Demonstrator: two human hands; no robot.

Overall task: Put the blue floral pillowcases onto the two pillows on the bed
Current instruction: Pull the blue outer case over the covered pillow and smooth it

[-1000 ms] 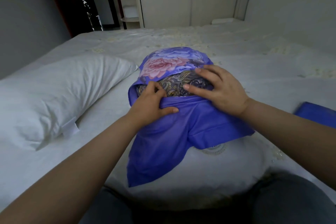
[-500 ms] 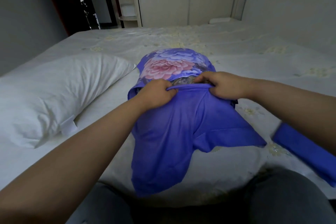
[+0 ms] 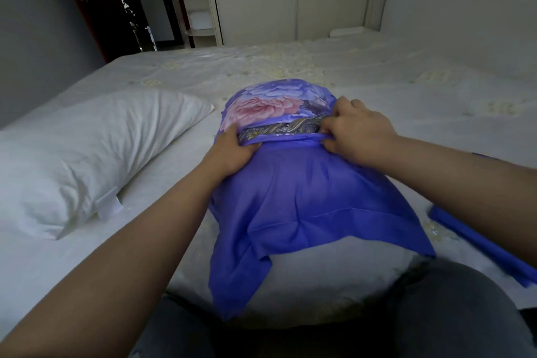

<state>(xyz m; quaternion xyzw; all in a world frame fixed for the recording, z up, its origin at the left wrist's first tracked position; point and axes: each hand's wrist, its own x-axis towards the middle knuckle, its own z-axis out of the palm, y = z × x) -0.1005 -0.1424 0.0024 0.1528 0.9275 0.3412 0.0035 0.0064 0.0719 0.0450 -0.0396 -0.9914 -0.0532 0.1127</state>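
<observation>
**Pillowcase half on, both hands at the hem**

White bedding fills the room: the bed [image 3: 377, 73] runs from the wardrobe at twelve o'clock down to the person's knees at six. Largest on it is the bare pillow [image 3: 87, 154] at nine o'clock, not yet covered. At centre lies the second pillow [image 3: 334, 285], its near end white and showing, its far end inside the blue floral pillowcase [image 3: 305, 197]. A folded second pillowcase [image 3: 476, 235] waits at three o'clock, just beside it.

The left hand [image 3: 232, 151] has its fingers clamped on the folded hem at ten o'clock of the bundle; the right hand [image 3: 357, 131] pinches the same hem at one o'clock, fingers closed on cloth.

The case looks thin, limp and a bit slick, so it should weigh almost nothing but bunch easily; the hem corners seem the best hold. The pillow is soft and will squash.

Compared with half a second ago, the hands have spread wider apart along the hem, exposing more of the patterned band.
</observation>
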